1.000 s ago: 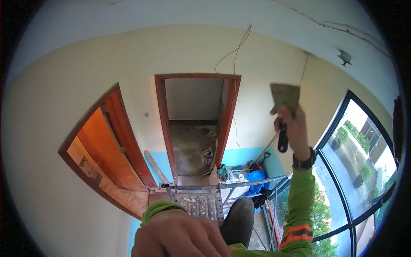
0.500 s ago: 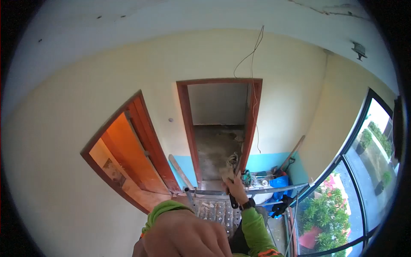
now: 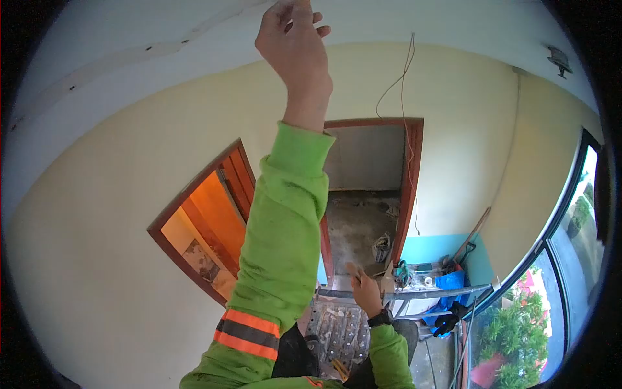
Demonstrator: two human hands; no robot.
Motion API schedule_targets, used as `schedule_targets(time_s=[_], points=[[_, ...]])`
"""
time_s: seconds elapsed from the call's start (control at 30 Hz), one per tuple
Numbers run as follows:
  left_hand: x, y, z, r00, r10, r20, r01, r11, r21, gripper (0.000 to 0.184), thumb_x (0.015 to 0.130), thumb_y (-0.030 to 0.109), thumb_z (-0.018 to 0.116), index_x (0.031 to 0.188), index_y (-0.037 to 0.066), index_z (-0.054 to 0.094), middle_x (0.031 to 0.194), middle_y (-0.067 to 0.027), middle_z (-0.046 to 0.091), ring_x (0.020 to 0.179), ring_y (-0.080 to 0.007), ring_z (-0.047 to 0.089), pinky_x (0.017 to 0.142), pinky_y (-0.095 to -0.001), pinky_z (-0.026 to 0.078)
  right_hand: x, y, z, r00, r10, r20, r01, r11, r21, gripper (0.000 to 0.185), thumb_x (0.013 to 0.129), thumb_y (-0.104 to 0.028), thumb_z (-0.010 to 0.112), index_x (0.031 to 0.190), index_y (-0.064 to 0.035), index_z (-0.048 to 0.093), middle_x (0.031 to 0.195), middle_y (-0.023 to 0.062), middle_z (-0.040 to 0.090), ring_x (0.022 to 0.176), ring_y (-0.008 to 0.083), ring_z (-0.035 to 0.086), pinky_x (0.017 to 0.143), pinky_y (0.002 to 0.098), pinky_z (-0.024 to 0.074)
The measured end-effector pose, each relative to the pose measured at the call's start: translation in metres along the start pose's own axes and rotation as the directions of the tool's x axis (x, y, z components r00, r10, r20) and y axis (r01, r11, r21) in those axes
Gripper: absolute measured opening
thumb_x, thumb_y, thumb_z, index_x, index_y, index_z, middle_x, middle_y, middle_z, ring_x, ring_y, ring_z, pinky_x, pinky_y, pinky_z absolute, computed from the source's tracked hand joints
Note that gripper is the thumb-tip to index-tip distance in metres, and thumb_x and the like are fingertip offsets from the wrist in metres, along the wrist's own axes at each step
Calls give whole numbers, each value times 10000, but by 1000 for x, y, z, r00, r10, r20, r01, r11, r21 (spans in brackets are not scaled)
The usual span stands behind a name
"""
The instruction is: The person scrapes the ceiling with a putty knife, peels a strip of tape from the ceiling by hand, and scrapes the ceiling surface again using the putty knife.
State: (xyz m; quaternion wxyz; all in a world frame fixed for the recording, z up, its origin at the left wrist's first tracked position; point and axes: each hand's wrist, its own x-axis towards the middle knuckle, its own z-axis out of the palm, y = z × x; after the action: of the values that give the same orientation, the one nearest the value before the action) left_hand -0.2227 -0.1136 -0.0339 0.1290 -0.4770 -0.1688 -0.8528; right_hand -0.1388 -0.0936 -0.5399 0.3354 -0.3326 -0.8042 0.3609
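The ceiling (image 3: 402, 16) is above me, and a long rough line (image 3: 167, 48) with small dark spots runs across it on the left. My left hand (image 3: 298, 55) is raised high near this line, with the wrist below and the fingers bent. The upper edge of view cuts the hand, so I cannot tell if it holds something or touches the ceiling. The left arm is stretched upward, and its green sleeve (image 3: 285, 227) covers part of the doorway (image 3: 416, 162) behind.

My right hand (image 3: 368, 295) is low, in front of this doorway, with the fingers curled; a watch (image 3: 380, 318) is on its wrist. Something narrow shows at the fingers, but I cannot tell what it is.

Below me is a metal platform (image 3: 337, 330) with holes, and a rail (image 3: 447, 293) crosses at its far side. Beyond the rail lie a blue bag (image 3: 450, 280) and other things. A thin wire (image 3: 403, 97) hangs down before the doorway. The orange door (image 3: 214, 217) is at left, the window (image 3: 556, 275) at right.
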Motion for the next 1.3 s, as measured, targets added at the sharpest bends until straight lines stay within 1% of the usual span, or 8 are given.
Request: schedule_targets(time_s=[0.47,0.63,0.87,0.93,1.07,1.17,1.23,1.3], points=[[-5,-5,23,995,59,-83,-32,957,289,137,924,95,615,977,-29,636,779,-61,631,686,-105,572,557,-244,482,-8,-7,-8,999,-36,-15,35,999,-34,280,944,-230,523,1108,-15,592,836,269,648,786,477,610,675,570,459],[3,-20,21,930,359,-75,-272,811,518,130,912,98,629,935,-28,643,779,-75,650,673,-154,572,616,-297,475,-9,-8,-15,999,-46,-11,45,998,-49,279,943,-223,527,1112,-12,591,836,269,649,794,478,610,675,567,460],[-4,-27,23,924,376,-64,-327,867,375,130,905,99,624,923,-29,637,782,-83,652,681,-154,572,625,-294,467,-10,-5,-18,1000,0,1,0,1000,-4,283,931,-206,527,1090,13,609,863,285,647,817,478,613,705,561,466],[-8,-20,24,987,155,-51,-131,940,314,129,901,95,621,928,-29,637,787,-94,646,704,-151,580,634,-286,472,-11,-4,-18,1000,10,-1,-10,1000,0,287,928,-207,528,1087,17,611,871,291,645,825,479,613,711,560,467],[-12,-32,21,979,200,-24,-180,921,345,136,900,102,631,927,-32,634,795,-104,639,719,-156,588,645,-281,479,-12,-8,-20,999,10,-40,-11,999,-36,285,921,-223,533,1053,17,609,885,291,645,836,483,612,720,563,469],[-14,-32,21,988,149,-33,-143,979,143,123,900,111,604,933,-5,629,945,-100,641,648,-132,606,572,-282,481,-11,-2,-15,999,15,-50,-17,999,-40,273,919,-230,533,1016,14,606,887,288,645,833,485,611,724,566,470],[-9,-31,22,927,368,-69,-325,882,343,155,901,110,638,943,-40,637,826,-114,652,720,-171,596,653,-290,486,-11,4,-12,999,14,-49,-16,999,-41,266,918,-231,532,999,12,604,884,285,645,829,485,611,724,568,470],[-5,-29,23,926,372,-60,-329,876,353,168,903,117,638,955,-43,639,847,-122,659,726,-179,600,657,-296,489,-10,4,-13,999,12,-35,-13,999,-31,261,916,-231,532,1001,5,604,875,283,644,825,483,611,725,573,469]])
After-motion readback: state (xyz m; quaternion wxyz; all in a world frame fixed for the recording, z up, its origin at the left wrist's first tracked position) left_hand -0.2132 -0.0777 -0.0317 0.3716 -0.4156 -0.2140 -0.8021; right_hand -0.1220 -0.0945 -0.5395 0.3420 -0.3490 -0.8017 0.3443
